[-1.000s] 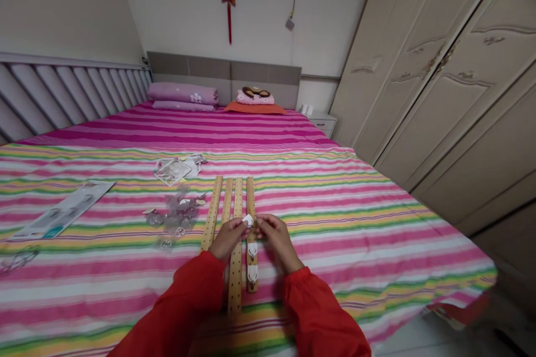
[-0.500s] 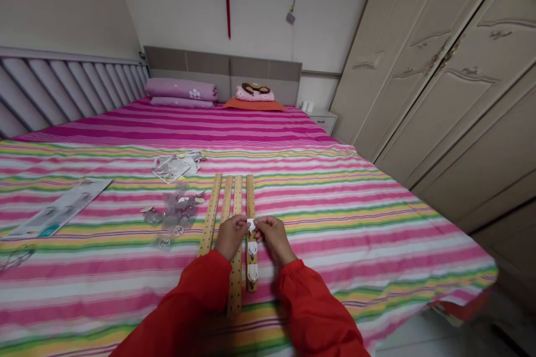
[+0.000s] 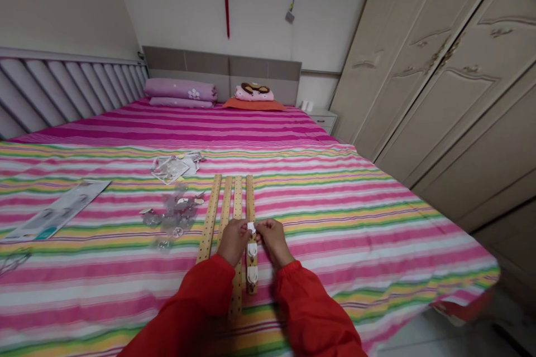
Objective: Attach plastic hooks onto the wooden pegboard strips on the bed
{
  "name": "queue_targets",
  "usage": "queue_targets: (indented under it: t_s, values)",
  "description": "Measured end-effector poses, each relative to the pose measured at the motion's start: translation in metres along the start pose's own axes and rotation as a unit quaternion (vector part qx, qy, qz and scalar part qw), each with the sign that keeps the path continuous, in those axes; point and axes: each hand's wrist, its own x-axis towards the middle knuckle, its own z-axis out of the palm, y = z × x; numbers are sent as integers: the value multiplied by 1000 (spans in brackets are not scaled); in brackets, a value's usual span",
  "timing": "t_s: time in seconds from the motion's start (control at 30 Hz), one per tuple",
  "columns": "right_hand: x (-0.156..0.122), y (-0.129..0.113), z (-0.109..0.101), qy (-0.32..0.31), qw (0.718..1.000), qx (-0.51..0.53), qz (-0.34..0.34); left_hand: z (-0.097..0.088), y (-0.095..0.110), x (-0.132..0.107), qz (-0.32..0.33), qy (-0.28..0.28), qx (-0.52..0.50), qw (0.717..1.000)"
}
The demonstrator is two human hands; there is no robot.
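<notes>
Several perforated wooden strips point(image 3: 234, 201) lie side by side on the striped bedspread point(image 3: 355, 217). My left hand point(image 3: 233, 241) and my right hand point(image 3: 273, 240) meet over the rightmost strip point(image 3: 250, 195). Both pinch one small white hook point(image 3: 250, 227) and hold it against that strip. Two more white hooks point(image 3: 252, 261) sit on the same strip, nearer to me. Both hands have their fingers closed on the hook.
A heap of clear plastic hooks point(image 3: 171, 215) lies left of the strips, a clear packet point(image 3: 171, 167) beyond it, and a printed card point(image 3: 56, 215) at far left. Pillows point(image 3: 180, 92) rest at the headboard. A wardrobe point(image 3: 439, 78) fills the right side.
Both hands have come slightly towards me and down along the rightmost strip, still holding the white hook between them. The camera has tilted a little.
</notes>
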Motion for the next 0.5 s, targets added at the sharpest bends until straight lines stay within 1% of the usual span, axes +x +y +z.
queue_targets:
  t_s: [0.13,0.37,0.43,0.5]
  values:
    - [0,2,1,9,1000,2,-5,2,-2,0,4,-5,10,1000]
    - [1,4,0,13,1000,3,4,8,-13,-2,26,11,2,1000]
    - [1,5,0,10,1000,4,2,7,-14,-3,44,6,28,999]
    - [1,5,-1,6,1000,3,2,5,-11,-5,71,-7,77,994]
